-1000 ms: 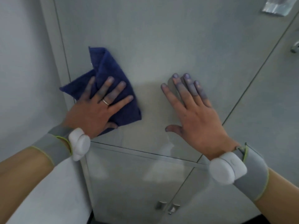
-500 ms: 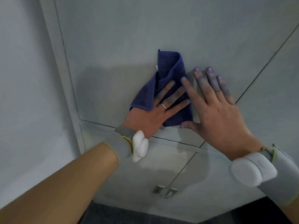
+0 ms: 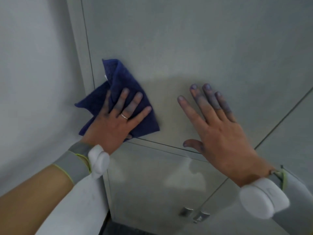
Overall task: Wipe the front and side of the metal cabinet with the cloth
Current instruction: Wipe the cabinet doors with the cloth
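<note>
cloth (image 3: 118, 92), dark blue and bunched, lies flat against the cabinet door panel (image 3: 186, 48), pinned under the left hand (image 3: 116, 122). left hand: fingers spread and extended, palm pressing the cloth to the metal, not clenched around it; a ring shows on one finger. the cloth's long axis runs diagonally, from a peak up and ahead of the left fingertips down to a corner on the outer side of the left wrist. that outer corner overhangs the vertical seam (image 3: 88, 48) at the door's left edge, so the cloth sits at the leftward limit of the front face. right hand (image 3: 220, 133): empty, fingers splayed, laid flat on the same panel, well apart from the cloth with bare metal between them; it looks like a brace, though whether it bears weight cannot be told. both sets of fingers carry a bluish stain. the horizontal seam (image 3: 169, 146) above the lower doors (image 3: 152, 184) runs just under both palms. judgement: the left hand alone is placed to drive the cloth; unwiped front surface lies toward the right hand and above both, while the side surface lies beyond the left hand's outer edge. whether that pale surface is the cabinet's side or a wall cannot be told. two small latches (image 3: 194, 214) sit low, below the right wrist.
</note>
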{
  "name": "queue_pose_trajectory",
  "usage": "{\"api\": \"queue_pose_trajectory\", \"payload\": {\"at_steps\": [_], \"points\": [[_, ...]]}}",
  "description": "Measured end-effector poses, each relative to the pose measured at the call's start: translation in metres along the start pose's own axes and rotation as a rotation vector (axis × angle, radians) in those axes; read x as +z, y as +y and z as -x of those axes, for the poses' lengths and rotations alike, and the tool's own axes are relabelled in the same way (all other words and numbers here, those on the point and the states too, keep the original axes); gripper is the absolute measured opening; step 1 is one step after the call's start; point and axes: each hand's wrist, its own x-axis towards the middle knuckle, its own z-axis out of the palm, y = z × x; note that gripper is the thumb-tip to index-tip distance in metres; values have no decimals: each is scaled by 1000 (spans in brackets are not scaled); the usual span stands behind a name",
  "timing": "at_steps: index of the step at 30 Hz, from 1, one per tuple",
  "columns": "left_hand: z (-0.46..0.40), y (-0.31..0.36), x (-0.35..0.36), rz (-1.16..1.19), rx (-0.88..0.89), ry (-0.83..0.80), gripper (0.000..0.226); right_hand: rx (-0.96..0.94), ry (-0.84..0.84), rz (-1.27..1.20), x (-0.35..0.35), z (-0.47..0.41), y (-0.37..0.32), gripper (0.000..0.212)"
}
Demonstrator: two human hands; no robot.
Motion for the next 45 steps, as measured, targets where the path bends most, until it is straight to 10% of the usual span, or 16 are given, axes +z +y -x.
{"api": "queue_pose_trajectory", "payload": {"at_steps": [9, 16, 26, 38, 45], "points": [[-38, 138, 9, 160, 45, 215, 61, 42, -30, 29, -5, 30, 18, 110], [-17, 115, 12, 182, 50, 239, 60, -3, 7, 2, 4, 13, -1, 111], [68, 14, 55, 93, -132, 41, 125, -26, 30, -50, 32, 19, -21, 107], [-48, 192, 4, 417, 259, 147, 44, 44, 83, 10, 7, 45, 9, 90], [-24, 140, 18, 340, 290, 166, 47, 47, 15, 124, 9, 48, 20, 86]]}}
